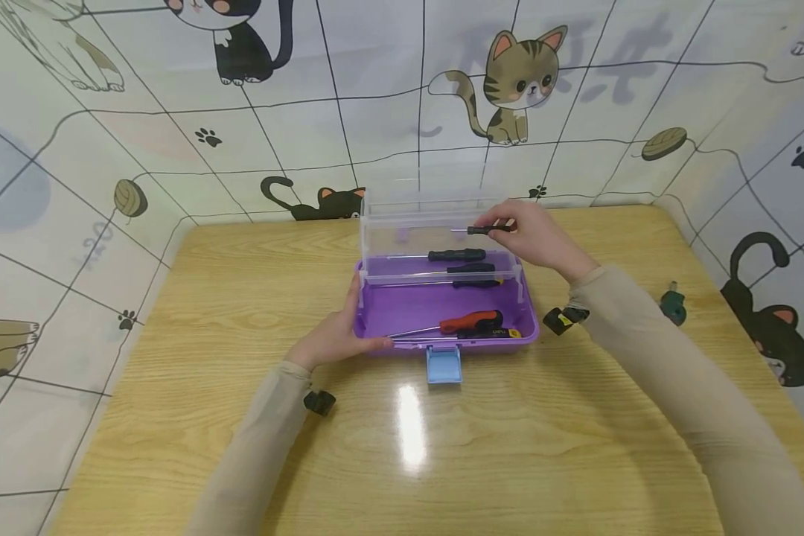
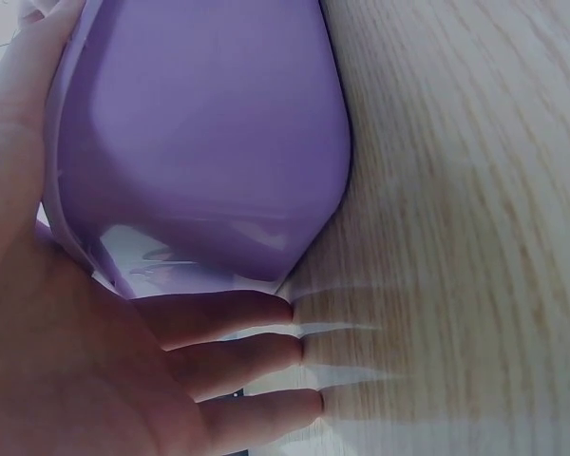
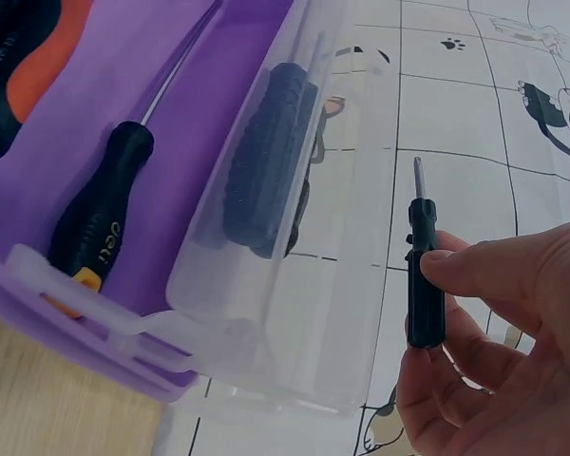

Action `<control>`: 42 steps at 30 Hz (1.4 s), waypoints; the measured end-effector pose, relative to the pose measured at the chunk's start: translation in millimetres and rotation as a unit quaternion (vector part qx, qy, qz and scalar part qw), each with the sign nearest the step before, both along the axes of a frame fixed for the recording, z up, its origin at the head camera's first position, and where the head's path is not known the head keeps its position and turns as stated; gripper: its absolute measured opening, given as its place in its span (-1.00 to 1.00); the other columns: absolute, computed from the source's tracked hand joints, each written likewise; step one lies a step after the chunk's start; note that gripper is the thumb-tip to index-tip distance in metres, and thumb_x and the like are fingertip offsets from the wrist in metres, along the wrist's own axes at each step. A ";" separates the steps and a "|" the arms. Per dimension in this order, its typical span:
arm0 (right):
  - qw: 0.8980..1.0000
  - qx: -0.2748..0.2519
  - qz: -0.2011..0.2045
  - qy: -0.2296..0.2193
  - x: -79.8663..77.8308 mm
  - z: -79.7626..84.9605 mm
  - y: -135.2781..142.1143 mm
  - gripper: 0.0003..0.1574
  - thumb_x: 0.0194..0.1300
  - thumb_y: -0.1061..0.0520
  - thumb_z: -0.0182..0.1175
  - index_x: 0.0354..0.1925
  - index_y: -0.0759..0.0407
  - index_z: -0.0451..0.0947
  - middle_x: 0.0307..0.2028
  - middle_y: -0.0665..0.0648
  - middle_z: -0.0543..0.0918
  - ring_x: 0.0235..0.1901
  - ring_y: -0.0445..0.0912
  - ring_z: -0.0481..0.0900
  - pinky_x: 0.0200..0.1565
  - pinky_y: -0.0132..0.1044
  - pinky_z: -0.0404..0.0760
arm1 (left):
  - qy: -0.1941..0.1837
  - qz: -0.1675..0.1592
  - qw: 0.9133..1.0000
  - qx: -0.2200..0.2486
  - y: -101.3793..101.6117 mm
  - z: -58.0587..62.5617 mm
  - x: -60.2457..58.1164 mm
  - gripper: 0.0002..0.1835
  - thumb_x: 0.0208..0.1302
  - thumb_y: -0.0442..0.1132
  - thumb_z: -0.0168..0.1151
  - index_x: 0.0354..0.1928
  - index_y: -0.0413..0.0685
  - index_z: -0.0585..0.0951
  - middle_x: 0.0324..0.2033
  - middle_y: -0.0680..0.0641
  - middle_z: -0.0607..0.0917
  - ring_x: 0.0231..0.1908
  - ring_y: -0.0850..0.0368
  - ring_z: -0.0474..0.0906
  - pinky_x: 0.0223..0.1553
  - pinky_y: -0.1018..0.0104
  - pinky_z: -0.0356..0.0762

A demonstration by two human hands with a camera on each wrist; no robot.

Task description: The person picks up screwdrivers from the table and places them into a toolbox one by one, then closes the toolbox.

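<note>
A purple toolbox [image 1: 357, 324] with a raised clear lid [image 1: 382, 231] stands on the table. My left hand [image 1: 338, 333] rests against its left end, thumb by the front rim; in the left wrist view, three fingers extend straight beside the purple wall [image 2: 209, 114]. Above the toolbox's back right, my right hand [image 1: 532, 234] pinches a short black screwdriver [image 3: 425, 304] between thumb and fingers, its tip pointing left. Inside lie a red-and-black screwdriver [image 1: 465, 321] and a black-and-yellow screwdriver [image 3: 100, 218]. Several black-handled screwdrivers [image 1: 457, 254] lie farther back, partly behind clear plastic.
A light blue latch [image 1: 444, 366] hangs down at the toolbox's front. At the right of the wooden table [image 1: 241, 298] lies a small dark green object [image 1: 673, 307]. Behind the table hangs a cat-patterned cloth [image 1: 375, 134].
</note>
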State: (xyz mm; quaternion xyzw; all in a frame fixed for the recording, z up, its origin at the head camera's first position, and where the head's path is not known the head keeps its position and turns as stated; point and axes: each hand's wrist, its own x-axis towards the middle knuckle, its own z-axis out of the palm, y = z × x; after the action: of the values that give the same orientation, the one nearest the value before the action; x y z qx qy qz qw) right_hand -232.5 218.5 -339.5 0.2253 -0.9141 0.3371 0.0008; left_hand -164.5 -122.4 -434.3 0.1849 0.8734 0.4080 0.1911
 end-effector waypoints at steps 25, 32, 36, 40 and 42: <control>0.998 -0.019 0.000 -0.063 -47.6 1.4 -12.1 -0.69 0.34 0.37 0.10 0.02 0.34 0.61 -0.03 0.32 0.62 -0.04 0.14 0.51 0.00 0.01 0.48 | -0.003 0.005 1.000 -0.003 -0.3 -1.0 -0.5 0.43 -0.01 0.13 0.49 0.46 0.21 -0.55 0.31 -0.42 0.28 0.17 -0.29 0.42 0.20 -0.08 0.32; 0.997 -0.019 -0.010 -0.080 -52.9 -2.4 -16.0 -0.69 0.32 0.37 0.12 0.01 0.33 0.61 -0.05 0.31 0.63 -0.03 0.14 0.50 0.02 0.01 0.45 | -0.008 0.000 1.000 0.000 0.5 0.3 -0.1 0.43 0.00 0.12 0.49 0.46 0.21 -0.56 0.35 -0.40 0.23 0.20 -0.30 0.38 0.23 -0.10 0.27; 0.995 -0.027 -0.020 -0.092 -54.0 -3.5 -18.0 -0.68 0.35 0.34 0.09 0.04 0.31 0.60 0.00 0.29 0.61 0.01 0.12 0.49 0.03 0.01 0.46 | -0.013 0.004 1.000 -0.002 0.3 1.0 0.0 0.42 0.00 0.13 0.49 0.47 0.18 -0.55 0.37 -0.38 0.20 0.22 -0.29 0.35 0.25 -0.08 0.25; 0.993 -0.043 -0.039 -0.098 -52.1 -2.6 -19.1 -0.67 0.36 0.30 0.07 0.05 0.31 0.59 0.03 0.29 0.59 0.04 0.11 0.48 0.03 0.00 0.47 | -0.015 0.005 1.000 -0.004 -0.1 1.9 0.5 0.42 -0.01 0.15 0.48 0.47 0.14 -0.53 0.37 -0.39 0.20 0.24 -0.28 0.33 0.25 -0.07 0.24; 0.992 -0.052 -0.051 -0.098 -49.5 -1.9 -18.4 -0.68 0.36 0.28 0.08 0.04 0.31 0.58 0.04 0.28 0.59 0.04 0.12 0.49 0.02 0.01 0.48 | -0.014 0.004 1.000 -0.003 -0.3 2.1 0.7 0.42 0.00 0.15 0.48 0.47 0.13 -0.53 0.36 -0.40 0.20 0.24 -0.29 0.33 0.25 -0.07 0.24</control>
State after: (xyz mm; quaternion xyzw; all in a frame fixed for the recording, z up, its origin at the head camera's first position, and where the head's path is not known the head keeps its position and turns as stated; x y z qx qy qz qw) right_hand -282.0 200.1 -341.4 0.1436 -0.9012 0.4045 -0.0596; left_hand -163.7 -122.7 -432.2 0.1752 0.8723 0.4089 0.2027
